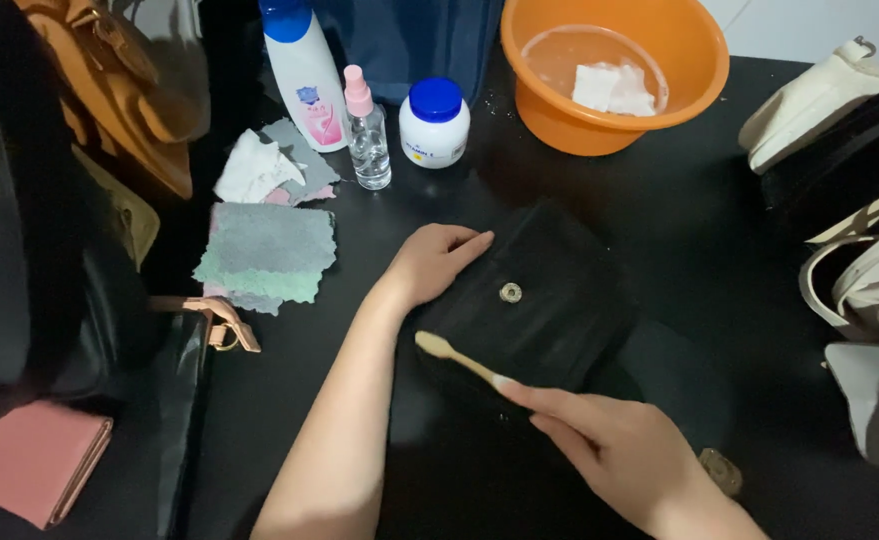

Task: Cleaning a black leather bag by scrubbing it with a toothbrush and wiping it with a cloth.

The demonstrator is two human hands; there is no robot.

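Observation:
A black bag [549, 310] lies flat on the black table, its flap open and a round metal snap [510, 292] showing. My left hand [434, 262] presses down on the bag's upper left corner, fingers loosely curled. My right hand [614, 445] grips a small wooden-handled brush [456, 357] by its handle. The brush head rests on the bag's lower left edge, pointing toward my left forearm.
Behind the bag stand a white bottle with a blue cap [304, 70], a clear spray bottle [368, 130] and a white jar with a blue lid [434, 122]. An orange basin [614, 110] holds a cloth. Folded cloths [269, 250] lie left; bags [839, 130] crowd both sides.

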